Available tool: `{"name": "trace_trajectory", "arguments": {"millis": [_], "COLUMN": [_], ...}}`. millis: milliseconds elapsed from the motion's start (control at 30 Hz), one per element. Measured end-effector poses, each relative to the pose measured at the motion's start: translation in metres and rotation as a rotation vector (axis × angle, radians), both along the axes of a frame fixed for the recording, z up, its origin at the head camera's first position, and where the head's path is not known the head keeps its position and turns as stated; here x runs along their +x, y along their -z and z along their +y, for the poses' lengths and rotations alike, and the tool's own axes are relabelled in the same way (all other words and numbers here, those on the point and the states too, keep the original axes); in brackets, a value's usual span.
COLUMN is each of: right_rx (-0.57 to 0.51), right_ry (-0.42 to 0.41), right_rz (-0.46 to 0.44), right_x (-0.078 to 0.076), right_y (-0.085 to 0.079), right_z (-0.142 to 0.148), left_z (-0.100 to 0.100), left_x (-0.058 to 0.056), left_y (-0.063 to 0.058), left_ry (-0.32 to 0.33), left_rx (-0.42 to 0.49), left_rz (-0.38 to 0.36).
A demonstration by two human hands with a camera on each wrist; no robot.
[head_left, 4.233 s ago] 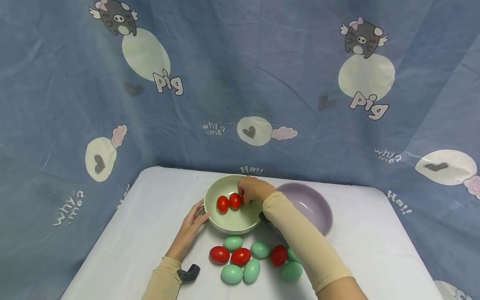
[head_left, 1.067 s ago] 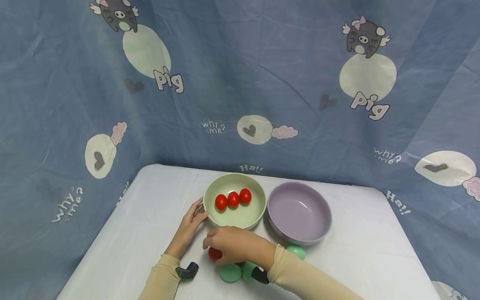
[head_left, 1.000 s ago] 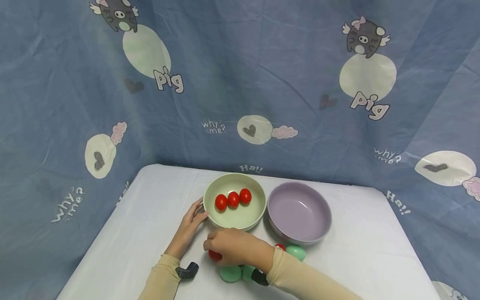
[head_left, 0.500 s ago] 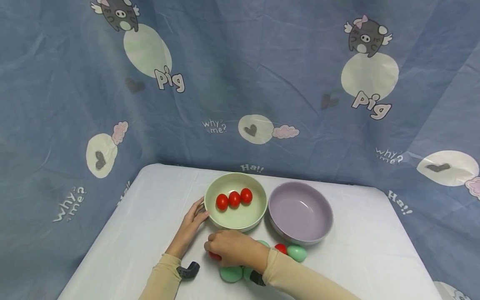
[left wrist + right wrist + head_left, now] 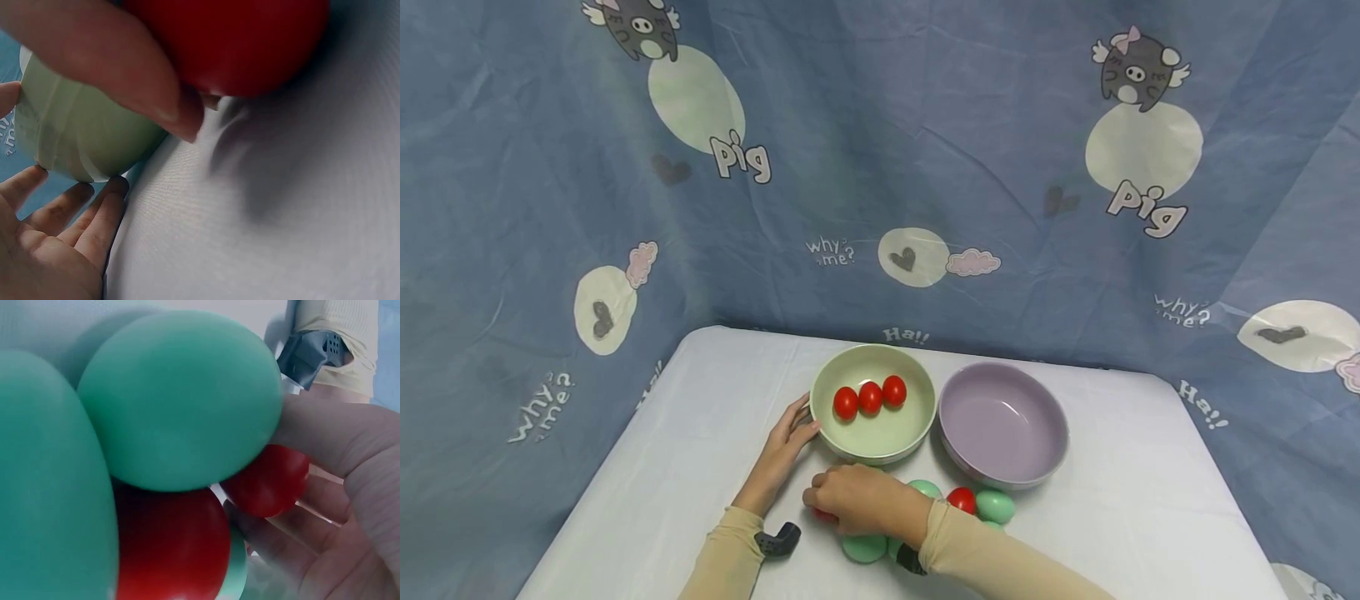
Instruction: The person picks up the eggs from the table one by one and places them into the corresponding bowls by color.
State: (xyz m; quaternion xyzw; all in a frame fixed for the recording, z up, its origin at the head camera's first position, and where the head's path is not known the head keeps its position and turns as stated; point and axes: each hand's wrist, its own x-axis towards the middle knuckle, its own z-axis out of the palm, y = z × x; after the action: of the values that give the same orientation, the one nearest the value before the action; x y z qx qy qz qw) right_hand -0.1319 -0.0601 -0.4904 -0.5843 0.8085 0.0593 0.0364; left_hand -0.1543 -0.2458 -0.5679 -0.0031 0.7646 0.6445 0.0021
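Observation:
My right hand (image 5: 868, 500) reaches down over the eggs in front of the light green bowl (image 5: 880, 442). Its thumb and fingers pinch a red egg (image 5: 269, 481), which also shows large in the left wrist view, close to the white cloth. My left hand (image 5: 778, 454) rests against the bowl's left side, its fingers extended and the thumb near the rim. Inside that bowl lie three red eggs (image 5: 846, 404) in a row. Around the right hand are green eggs (image 5: 865, 547) and another red egg (image 5: 962, 500); the hand and forearm hide some of them.
A purple bowl (image 5: 1003, 425) with nothing in it stands right beside the green one. A white cloth (image 5: 700, 433) covers the table. Behind the table hangs a blue printed curtain (image 5: 820, 183). A further green egg (image 5: 996, 506) lies just below the purple bowl.
My right hand has left the green bowl, where a third red egg now lies apart from it, and come down to the leftmost red egg. The left hand has stayed at the bowl.

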Motion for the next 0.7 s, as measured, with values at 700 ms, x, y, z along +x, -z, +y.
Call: {"name": "trace_trajectory", "arguments": {"millis": [700], "right_rx": [-0.083], "right_ry": [0.086], "right_rz": [-0.249], "right_x": [-0.016], "right_y": [-0.015], "right_z": [0.007], "left_z": [0.001], "left_x": [0.001], "left_y": [-0.002], "left_ry": [0.005], "left_rx": [0.009], "left_rz": [0.005]}}
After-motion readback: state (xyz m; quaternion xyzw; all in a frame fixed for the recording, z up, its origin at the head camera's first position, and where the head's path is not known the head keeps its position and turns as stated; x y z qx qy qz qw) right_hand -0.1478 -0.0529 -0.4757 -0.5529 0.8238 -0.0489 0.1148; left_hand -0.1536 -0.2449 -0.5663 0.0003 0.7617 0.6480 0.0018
